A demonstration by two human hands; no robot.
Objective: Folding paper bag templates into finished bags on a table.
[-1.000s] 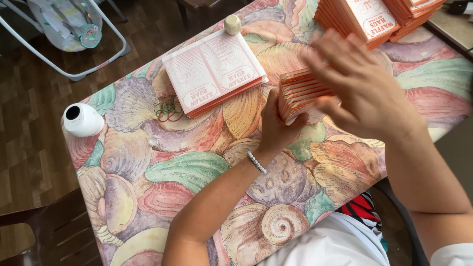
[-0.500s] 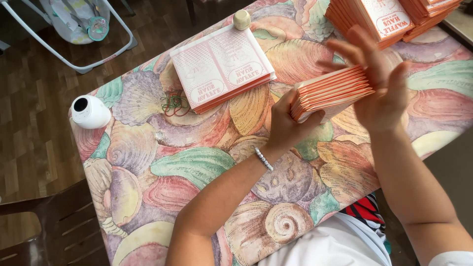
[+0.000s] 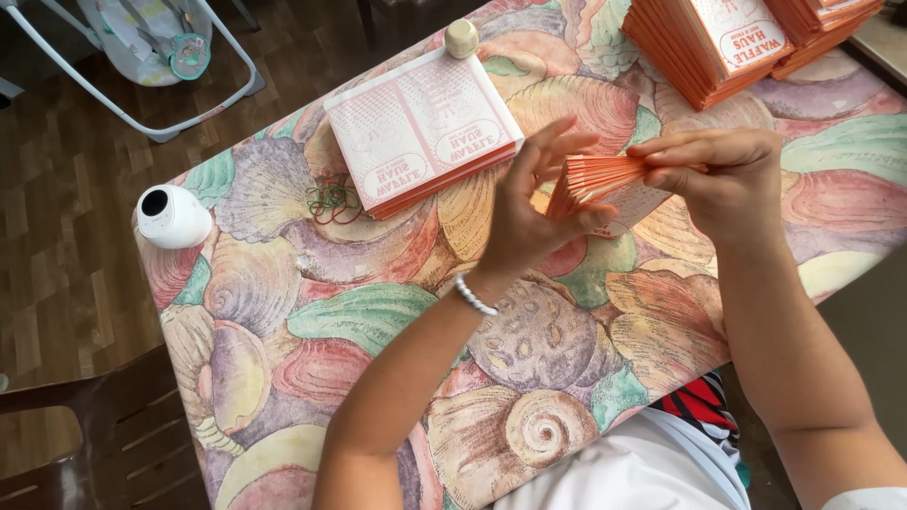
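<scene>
I hold a fanned bundle of orange paper bags (image 3: pixel 605 184) above the surface (image 3: pixel 378 312), left hand (image 3: pixel 529 212) pinching one end, right hand (image 3: pixel 723 179) gripping the other. Step: squaring the bundle. Rubber bands (image 3: pixel 331 200) lie left of my left hand, likely needed next.

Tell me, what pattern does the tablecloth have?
The tablecloth shows large seashells in pink, green, purple and yellow, clearest in the head view.

One head-worn camera looks steeply down, close over the shell-patterned table (image 3: pixel 378 312), with floor at left.
</scene>
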